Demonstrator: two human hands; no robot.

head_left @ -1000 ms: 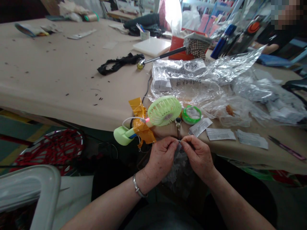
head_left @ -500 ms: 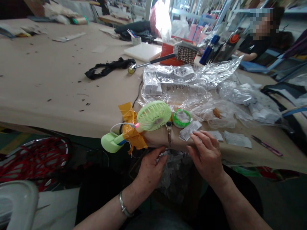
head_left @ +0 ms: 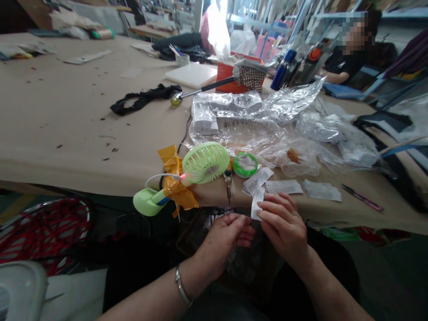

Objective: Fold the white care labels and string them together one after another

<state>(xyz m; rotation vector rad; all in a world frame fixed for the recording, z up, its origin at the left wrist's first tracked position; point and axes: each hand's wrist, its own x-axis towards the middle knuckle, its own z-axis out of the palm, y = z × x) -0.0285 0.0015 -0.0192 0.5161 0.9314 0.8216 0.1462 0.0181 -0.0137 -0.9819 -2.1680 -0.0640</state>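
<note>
My right hand (head_left: pixel 284 229) pinches a small white printed label (head_left: pixel 257 203) between thumb and fingers, just off the table's front edge. Beside it, to the left, my left hand (head_left: pixel 224 238) has its thumb pressed to curled fingers; whether anything sits between them is hidden. Behind the held label lie more white labels (head_left: pixel 258 179), a flat label (head_left: pixel 284 187) and a small stack of labels (head_left: pixel 323 190). A tool like a soldering iron (head_left: pixel 228 182) points its thin metal tip over the edge. Next to it stands a round green-rimmed tub (head_left: pixel 245 165) with whitish contents.
A green handheld fan (head_left: pixel 206 162) is fixed to the edge with orange tape (head_left: pixel 180 196). Pink-handled tweezers (head_left: pixel 363 198) lie at the right. Clear plastic bags with bundled labels (head_left: pixel 247 127) spread behind. A person (head_left: pixel 344 62) sits at the far right.
My right hand has picked up a label from the pile and brought it to the table edge. My left hand has moved right, towards it, and its fingers have closed together.
</note>
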